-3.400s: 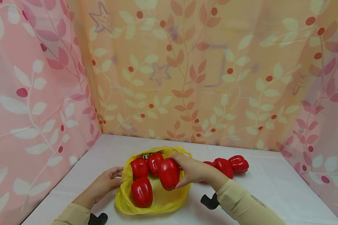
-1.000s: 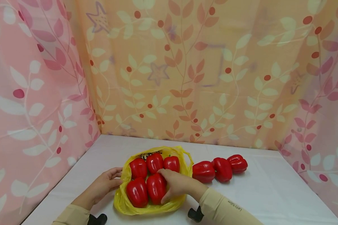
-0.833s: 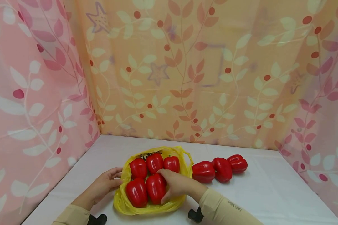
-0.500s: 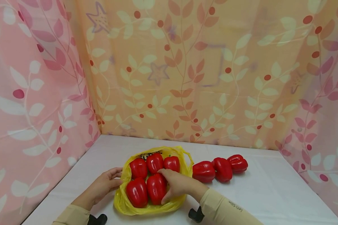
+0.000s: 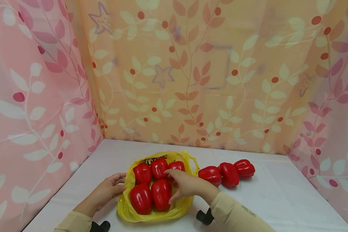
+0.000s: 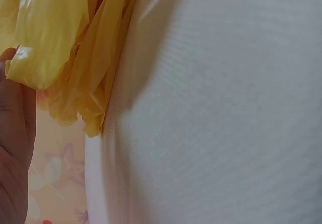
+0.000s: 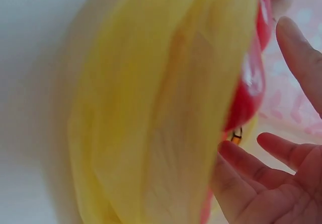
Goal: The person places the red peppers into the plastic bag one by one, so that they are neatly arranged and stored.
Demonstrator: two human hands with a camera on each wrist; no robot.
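Left hand (image 5: 108, 192) at yellow plastic bag (image 5: 125, 207), likely steadying mouth; cannot tell if pinching. Right hand (image 5: 188, 185) empty, fingers spread, over five bagged bell peppers (image 5: 141, 198); three loose peppers (image 5: 229, 174) on worktop (image 5: 266, 199).

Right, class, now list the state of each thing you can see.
Yellow bag: open, mouth up
Five red peppers: inside the bag
Three red peppers: lying on the table, outside the bag
Left hand: touching the bag; grip unclear
Right hand: over the bag, holding nothing, fingers apart
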